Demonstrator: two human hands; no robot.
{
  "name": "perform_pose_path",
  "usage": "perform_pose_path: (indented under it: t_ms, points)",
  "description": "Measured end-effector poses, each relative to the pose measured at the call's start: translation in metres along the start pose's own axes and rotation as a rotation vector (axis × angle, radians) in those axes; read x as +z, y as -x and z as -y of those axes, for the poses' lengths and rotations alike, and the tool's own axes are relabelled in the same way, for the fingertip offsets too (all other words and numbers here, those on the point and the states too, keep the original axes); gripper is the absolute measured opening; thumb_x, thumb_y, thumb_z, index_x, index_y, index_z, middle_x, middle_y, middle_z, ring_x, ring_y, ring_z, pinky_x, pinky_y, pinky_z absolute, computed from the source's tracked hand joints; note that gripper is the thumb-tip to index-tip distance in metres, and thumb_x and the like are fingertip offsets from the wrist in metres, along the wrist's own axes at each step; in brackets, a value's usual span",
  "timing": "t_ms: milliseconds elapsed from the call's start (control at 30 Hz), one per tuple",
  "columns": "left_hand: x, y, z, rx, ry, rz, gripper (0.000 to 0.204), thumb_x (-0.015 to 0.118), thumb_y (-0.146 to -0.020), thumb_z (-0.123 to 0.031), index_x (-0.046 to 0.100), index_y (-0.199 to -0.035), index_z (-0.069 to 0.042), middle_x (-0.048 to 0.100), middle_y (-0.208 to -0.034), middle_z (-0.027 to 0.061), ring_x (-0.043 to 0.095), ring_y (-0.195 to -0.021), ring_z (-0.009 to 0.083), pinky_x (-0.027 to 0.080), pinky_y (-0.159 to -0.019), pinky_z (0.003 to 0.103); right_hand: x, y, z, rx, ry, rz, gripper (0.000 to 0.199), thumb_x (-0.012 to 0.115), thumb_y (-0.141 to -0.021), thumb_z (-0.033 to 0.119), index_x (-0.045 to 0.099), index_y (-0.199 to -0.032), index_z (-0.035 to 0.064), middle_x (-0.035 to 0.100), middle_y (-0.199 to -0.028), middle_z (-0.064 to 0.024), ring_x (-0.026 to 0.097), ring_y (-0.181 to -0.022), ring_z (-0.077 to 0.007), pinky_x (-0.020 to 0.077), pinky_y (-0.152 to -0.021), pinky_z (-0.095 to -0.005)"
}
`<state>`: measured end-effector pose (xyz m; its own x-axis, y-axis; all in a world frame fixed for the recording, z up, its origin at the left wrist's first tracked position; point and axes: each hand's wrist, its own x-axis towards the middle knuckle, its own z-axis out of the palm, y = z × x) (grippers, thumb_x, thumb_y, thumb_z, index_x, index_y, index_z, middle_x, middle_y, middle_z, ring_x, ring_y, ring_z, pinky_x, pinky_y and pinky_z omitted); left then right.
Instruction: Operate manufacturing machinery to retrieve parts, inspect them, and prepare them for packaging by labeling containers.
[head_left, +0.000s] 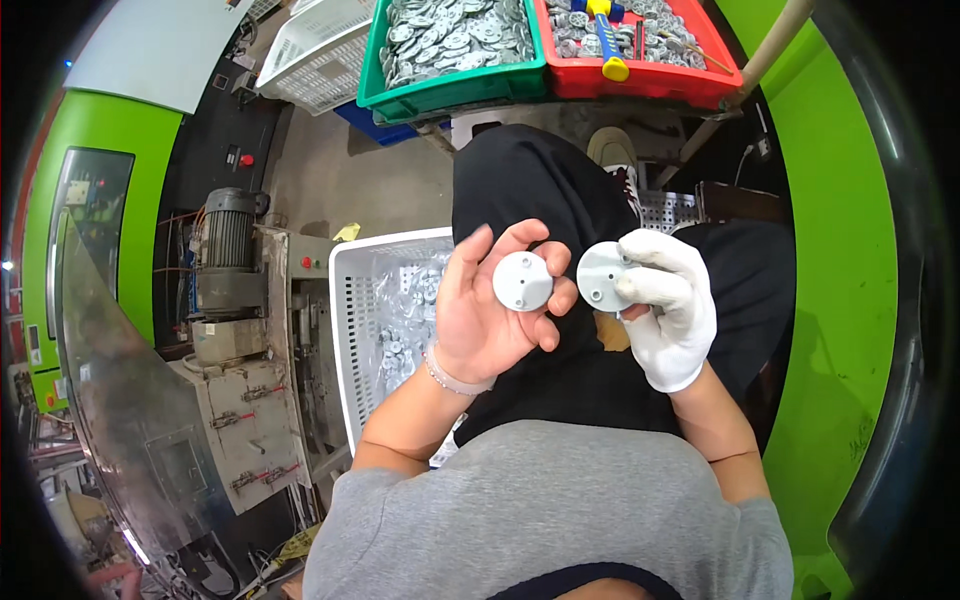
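Observation:
A round light-grey disc with small holes and raised bosses rests in my bare left hand, palm up, fingers curled about its edge. Beside it, a similar disc is pinched between the thumb and fingers of my right hand, which wears a white glove. The fingers cover that disc's right side. Both discs are held up over my lap with their faces toward me, close together with a narrow gap between them.
Ahead stand a green bin and a red bin, both full of grey metal parts; a hammer lies on the red one. A white basket with bagged parts is at my left. Green machinery flanks me.

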<state>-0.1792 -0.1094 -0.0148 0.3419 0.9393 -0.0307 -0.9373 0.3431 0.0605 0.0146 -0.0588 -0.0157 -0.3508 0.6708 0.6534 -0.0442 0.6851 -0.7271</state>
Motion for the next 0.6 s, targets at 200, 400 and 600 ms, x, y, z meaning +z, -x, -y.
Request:
perform_pose_path:
  t_ms: [200,400,600]
  points:
    - [0.002,-0.002,-0.001,0.009,-0.098,0.032,0.06,0.024,-0.099,-0.05,0.047,-0.13,-0.004,0.051,-0.125,0.02,0.051,-0.116,0.0405,0.043,-0.098,0.054,0.003,-0.004,-0.001,-0.038,-0.006,-0.068,0.025,0.061,-0.078,-0.01,0.06,-0.1,0.0027,0.055,-0.113,-0.0169,0.062,-0.097,-0.0265,0.0519,-0.08,-0.0331]
    - [0.015,-0.007,0.006,0.124,-0.323,-0.214,0.062,0.023,-0.1,-0.052,0.042,-0.136,-0.005,0.045,-0.139,0.0154,0.043,-0.129,0.0269,0.037,-0.105,0.04,0.008,-0.009,0.01,0.603,-0.461,0.099,0.036,0.071,-0.081,0.007,0.058,-0.114,0.0012,0.062,-0.095,-0.0049,0.059,-0.086,-0.0124,0.0471,-0.077,-0.0254]
    - [0.016,-0.018,0.017,0.171,-0.525,-0.16,0.064,0.019,-0.1,-0.051,0.032,-0.143,-0.005,0.035,-0.147,0.0146,0.032,-0.136,0.026,0.025,-0.111,0.04,0.025,-0.005,0.0,0.767,-0.514,0.024,0.033,0.071,-0.084,0.015,0.057,-0.111,0.0028,0.062,-0.097,-0.0034,0.058,-0.082,-0.0105,0.0476,-0.073,-0.0256]
